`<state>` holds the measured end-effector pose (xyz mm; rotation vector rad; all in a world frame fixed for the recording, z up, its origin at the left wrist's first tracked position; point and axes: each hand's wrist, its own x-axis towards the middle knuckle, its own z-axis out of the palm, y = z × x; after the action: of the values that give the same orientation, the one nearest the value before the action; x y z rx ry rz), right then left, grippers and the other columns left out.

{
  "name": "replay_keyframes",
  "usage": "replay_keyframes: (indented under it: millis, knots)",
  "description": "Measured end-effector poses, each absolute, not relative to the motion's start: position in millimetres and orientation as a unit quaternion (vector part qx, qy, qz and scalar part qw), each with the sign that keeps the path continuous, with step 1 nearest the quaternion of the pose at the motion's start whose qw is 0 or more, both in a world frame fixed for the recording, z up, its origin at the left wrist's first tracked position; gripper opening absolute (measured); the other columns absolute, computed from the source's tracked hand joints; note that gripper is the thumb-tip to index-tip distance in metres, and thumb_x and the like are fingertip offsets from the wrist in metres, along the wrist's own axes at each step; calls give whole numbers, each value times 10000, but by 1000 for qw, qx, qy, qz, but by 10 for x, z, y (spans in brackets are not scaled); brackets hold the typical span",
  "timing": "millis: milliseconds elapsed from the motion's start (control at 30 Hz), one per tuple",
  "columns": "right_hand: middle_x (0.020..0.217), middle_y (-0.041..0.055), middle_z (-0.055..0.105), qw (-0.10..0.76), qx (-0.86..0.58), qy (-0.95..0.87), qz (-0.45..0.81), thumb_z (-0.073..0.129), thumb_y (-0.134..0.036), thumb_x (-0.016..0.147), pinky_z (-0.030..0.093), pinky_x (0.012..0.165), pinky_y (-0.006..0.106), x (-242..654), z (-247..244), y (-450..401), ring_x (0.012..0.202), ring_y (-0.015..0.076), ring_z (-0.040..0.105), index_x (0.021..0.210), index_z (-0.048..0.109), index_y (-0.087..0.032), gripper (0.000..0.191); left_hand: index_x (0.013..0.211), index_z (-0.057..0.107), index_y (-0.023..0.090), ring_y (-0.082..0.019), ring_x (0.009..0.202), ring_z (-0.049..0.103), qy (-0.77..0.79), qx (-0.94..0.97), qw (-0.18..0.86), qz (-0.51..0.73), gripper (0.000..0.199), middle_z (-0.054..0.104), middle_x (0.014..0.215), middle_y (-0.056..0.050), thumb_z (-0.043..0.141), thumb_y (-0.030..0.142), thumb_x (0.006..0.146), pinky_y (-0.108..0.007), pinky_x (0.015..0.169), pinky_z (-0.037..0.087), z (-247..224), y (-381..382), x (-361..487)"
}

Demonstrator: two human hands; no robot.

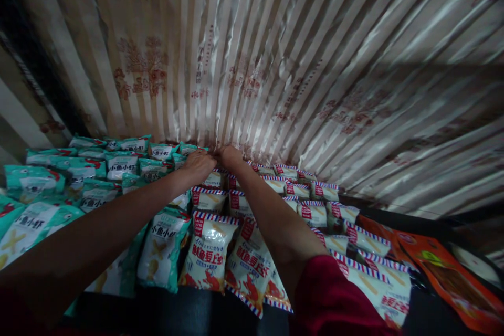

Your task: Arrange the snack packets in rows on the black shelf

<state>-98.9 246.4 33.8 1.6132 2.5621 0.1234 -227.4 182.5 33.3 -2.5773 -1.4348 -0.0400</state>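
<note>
Both arms stretch to the back of a shelf of snack bags. My left hand (199,164) is curled over the back bags, where the teal snack bags (163,244) meet the white snack bags (210,252) with red-and-blue striped edges. Close beside it, my right hand (231,158) is closed at the rear of the white bags. Its fingers face away from me. Dim light and blur hide what either hand grips between the fingers. Most bags stand upright in rows, and my forearms cover some of them.
Behind the bags rises a pleated, striped backing sheet (252,63) with red printed drawings. Orange snack packs (444,268) lie to the right. A dark upright post (39,58) stands at left, and the black shelf edge (189,310) runs along the front.
</note>
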Motion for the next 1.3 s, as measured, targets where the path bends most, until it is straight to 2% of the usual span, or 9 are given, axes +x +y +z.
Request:
replay_keyframes:
  millis: [133, 333, 567, 700, 867, 1033, 1167, 1233, 1300]
  knots:
    - [1095, 94, 682, 49, 520, 852, 32, 479, -266, 883, 444, 901, 277, -995, 337, 2456, 1073, 199, 589, 1096, 670, -218, 290, 874, 671, 134, -213, 946, 629, -487, -869, 84, -11, 221, 701, 910, -112, 485, 44, 798, -327, 856, 445, 352, 1819, -2270]
    - [1131, 74, 669, 36, 516, 856, 14, 469, -268, 897, 451, 838, 252, -869, 447, 2431, 1027, 187, 613, 1179, 613, -240, 319, 904, 678, 130, -232, 967, 626, -509, -857, 80, 10, 244, 699, 916, -126, 461, 59, 818, -321, 812, 461, 446, 1752, -2229]
    - [965, -11, 721, -52, 456, 885, -75, 517, -216, 860, 449, 766, 209, -373, 652, 2207, 878, 143, 640, 1027, 701, -247, 250, 876, 678, 141, -238, 973, 622, -507, -858, 78, 28, 219, 694, 945, -125, 476, 87, 813, -339, 824, 465, 467, 1715, -2196]
    - [968, 6, 725, -83, 456, 879, -111, 517, -208, 853, 468, 736, 231, -134, 730, 1913, 827, 138, 652, 1045, 699, -241, 266, 900, 679, 128, -238, 955, 631, -515, -853, 72, 48, 231, 695, 943, -138, 474, 89, 802, -337, 826, 465, 501, 1664, -2188]
    - [993, -3, 714, -71, 430, 894, -101, 505, -233, 866, 458, 758, 243, 66, 828, 1491, 874, 143, 647, 1041, 699, -262, 263, 889, 675, 119, -210, 945, 618, -511, -854, 99, 17, 252, 686, 954, -123, 454, 57, 785, -312, 835, 459, 605, 1527, -2166]
    - [951, 11, 707, -38, 424, 901, -78, 492, -225, 891, 419, 766, 248, 245, 896, 1055, 872, 145, 620, 985, 704, -247, 232, 844, 647, 131, -187, 919, 585, -431, -895, 98, -67, 214, 659, 886, -90, 434, 106, 840, -317, 824, 463, 725, 1117, -2061]
    - [880, 44, 694, 18, 414, 909, -52, 474, -324, 916, 399, 746, 264, 318, 907, 734, 865, 175, 595, 939, 700, -224, 248, 919, 630, 151, -189, 1108, 520, -352, -925, 70, -122, 228, 640, 1034, -74, 405, 131, 888, -341, 917, 442, 637, 630, -2001]
    - [897, 65, 686, 30, 405, 913, -46, 471, -350, 916, 401, 760, 276, 318, 882, 613, 882, 187, 589, 981, 683, -210, 262, 989, 618, 150, -218, 1271, 401, -337, -928, 83, -137, 216, 585, 1208, -87, 426, 139, 890, -379, 1001, 397, 502, 396, -1989]
    - [911, 83, 682, 37, 396, 916, -47, 498, -357, 902, 405, 785, 291, 296, 838, 525, 894, 197, 587, 1030, 662, -190, 266, 1014, 613, 143, -241, 1310, 365, -318, -930, 100, -152, 203, 575, 1244, -100, 458, 149, 884, -395, 1016, 393, 334, 193, -1980]
